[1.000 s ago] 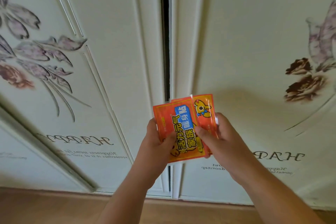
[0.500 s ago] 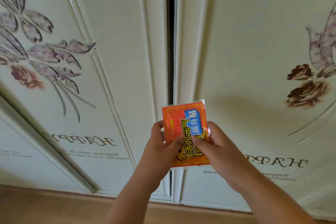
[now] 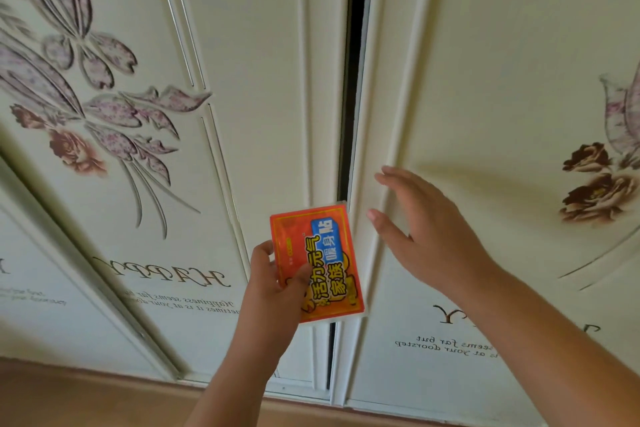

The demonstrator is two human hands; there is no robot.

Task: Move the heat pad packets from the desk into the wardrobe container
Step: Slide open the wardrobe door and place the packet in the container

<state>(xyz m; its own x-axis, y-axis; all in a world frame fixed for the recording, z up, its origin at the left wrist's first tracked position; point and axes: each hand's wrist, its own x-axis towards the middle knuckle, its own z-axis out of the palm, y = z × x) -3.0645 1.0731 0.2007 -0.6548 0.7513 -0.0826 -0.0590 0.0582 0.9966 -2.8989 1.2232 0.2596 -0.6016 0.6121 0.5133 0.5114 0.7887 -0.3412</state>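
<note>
Cream wardrobe doors (image 3: pixel 485 87) with flower prints fill the view, a dark gap (image 3: pixel 356 62) running up at twelve o'clock. Left hand (image 3: pixel 273 284) at six o'clock, grip pinched on the orange heat pad packets (image 3: pixel 317 262), right before the gap. Right hand (image 3: pixel 426 229) at three o'clock, fingers spread, holding nothing, near the right door's edge.

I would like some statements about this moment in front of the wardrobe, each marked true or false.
1. The left hand holds the orange heat pad packets. True.
2. The right hand also pinches the packets. False: it is off them, fingers straight, near the right door.
3. A dark narrow gap shows between the two wardrobe doors. True.
4. The doors are plain white. False: they carry flower patterns and lettering.
5. The wardrobe container is visible. False: nothing inside the gap shows.
</note>
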